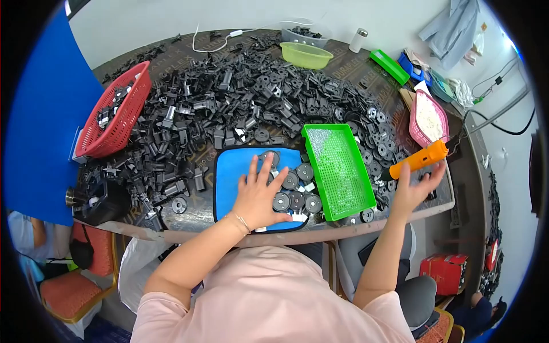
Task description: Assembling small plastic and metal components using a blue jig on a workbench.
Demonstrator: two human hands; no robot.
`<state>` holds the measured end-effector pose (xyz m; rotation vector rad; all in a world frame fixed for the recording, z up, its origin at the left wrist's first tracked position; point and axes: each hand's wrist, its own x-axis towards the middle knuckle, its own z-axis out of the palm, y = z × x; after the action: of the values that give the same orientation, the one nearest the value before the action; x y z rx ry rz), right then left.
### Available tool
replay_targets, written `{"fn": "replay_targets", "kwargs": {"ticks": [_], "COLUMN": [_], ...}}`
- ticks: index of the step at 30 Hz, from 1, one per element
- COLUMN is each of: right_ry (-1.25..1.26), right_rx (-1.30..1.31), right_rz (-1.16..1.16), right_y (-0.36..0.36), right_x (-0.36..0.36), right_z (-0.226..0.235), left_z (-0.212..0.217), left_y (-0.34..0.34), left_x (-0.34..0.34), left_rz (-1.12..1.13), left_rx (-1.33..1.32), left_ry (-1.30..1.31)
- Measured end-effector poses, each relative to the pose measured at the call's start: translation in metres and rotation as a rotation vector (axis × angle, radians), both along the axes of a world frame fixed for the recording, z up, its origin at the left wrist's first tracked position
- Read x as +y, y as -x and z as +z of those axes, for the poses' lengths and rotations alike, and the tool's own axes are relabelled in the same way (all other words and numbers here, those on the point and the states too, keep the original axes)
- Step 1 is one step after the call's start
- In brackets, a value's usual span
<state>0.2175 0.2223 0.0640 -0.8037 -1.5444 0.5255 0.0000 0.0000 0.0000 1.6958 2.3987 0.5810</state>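
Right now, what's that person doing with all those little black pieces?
A person sits at a table heaped with black plastic parts. Their left hand lies flat, fingers spread, on round black discs laid out on a blue mat. Their right hand is open, just under an orange tool. A green mesh tray lies between the hands.

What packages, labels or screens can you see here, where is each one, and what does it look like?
Red cardboard box: on the floor at lower right, past the table edge; squarish, red with pale markings.
White label: on the left end of the red basket; small pale rectangle.
No screens in view.
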Motion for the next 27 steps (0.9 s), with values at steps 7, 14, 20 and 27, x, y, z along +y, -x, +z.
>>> {"fn": "replay_targets", "kwargs": {"ticks": [7,14,20,27], "right_ry": [-0.134,-0.210,-0.195,-0.173], "right_rx": [-0.914,-1.227,-1.188,-1.234], "right_rz": [0.840,0.695,0.719,0.896], "right_y": [0.051,0.082,0.108,0.121], "right_x": [-0.112,-0.123,-0.113,-0.100], "right_z": [-0.019,-0.043,-0.038,-0.030], "left_z": [-0.018,-0.024,-0.026,-0.032], "left_y": [0.014,0.009,0.014,0.022], "left_x": [-0.002,-0.027,-0.034,-0.033], "left_rz": [-0.122,-0.063,-0.013,-0.040], "left_rx": [-0.082,-0.114,-0.129,-0.284], "left_ry": [-0.144,-0.358,-0.424,-0.505]}}
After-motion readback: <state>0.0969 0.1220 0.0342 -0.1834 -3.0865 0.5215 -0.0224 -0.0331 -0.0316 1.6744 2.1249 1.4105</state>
